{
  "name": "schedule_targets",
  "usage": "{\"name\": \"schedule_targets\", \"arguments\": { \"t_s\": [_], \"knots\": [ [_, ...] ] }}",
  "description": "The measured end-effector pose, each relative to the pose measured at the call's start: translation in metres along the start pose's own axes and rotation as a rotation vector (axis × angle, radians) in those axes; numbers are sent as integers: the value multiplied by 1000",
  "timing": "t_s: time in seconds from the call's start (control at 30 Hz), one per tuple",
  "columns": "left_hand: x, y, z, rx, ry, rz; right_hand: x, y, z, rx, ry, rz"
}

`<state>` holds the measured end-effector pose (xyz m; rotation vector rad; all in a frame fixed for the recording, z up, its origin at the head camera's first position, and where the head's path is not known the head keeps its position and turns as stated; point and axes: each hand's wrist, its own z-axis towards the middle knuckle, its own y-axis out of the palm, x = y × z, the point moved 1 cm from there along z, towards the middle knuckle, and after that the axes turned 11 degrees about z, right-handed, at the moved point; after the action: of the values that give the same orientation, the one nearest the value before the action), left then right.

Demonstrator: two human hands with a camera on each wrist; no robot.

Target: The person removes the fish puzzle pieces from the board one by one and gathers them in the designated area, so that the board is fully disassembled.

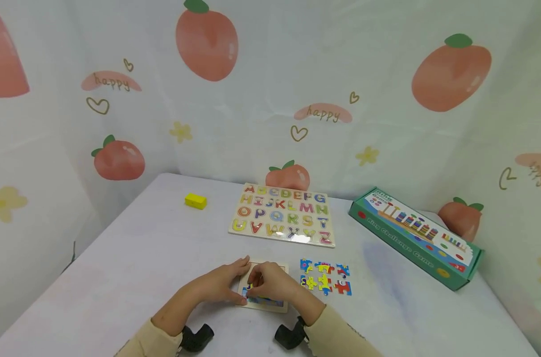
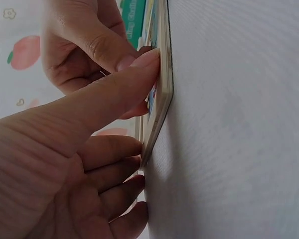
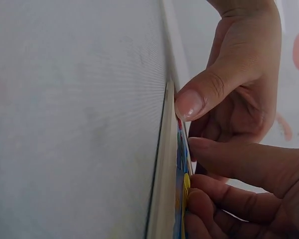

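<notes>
A small wooden jigsaw tray (image 1: 266, 306) lies flat on the table, with blue and yellow puzzle pieces showing along its near side. My left hand (image 1: 221, 282) spans the tray's left side. Its thumb (image 2: 124, 84) presses the near-left corner of the frame, and the other fingertips touch the side edge. Over the left part of the tray, my right hand (image 1: 272, 282) pinches a puzzle piece down near the left thumb; the fingers mostly hide that piece. In the right wrist view, my right thumb (image 3: 234, 159) and fingertips are right at the tray's coloured surface.
Several loose jigsaw pieces (image 1: 324, 277) lie in two rows right of the tray. Behind is a wooden alphabet board (image 1: 279, 238). A yellow block (image 1: 195, 201) sits at back left, a green Ring Challenge Game box (image 1: 413, 238) at right. A printed curtain (image 1: 261, 114) hangs behind the table.
</notes>
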<state>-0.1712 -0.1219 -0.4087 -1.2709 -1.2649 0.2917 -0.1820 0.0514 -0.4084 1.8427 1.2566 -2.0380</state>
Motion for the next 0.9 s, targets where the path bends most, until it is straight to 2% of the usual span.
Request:
{"name": "schedule_targets", "arguments": {
  "t_s": [0.33, 0.9],
  "knots": [
    [0, 0, -1, -8, -7, -14, 2, 2, 1, 1, 37, -13],
    [0, -1, 1, -8, -11, -19, 0, -1, 0, 11, 18, 36]
  ]
}}
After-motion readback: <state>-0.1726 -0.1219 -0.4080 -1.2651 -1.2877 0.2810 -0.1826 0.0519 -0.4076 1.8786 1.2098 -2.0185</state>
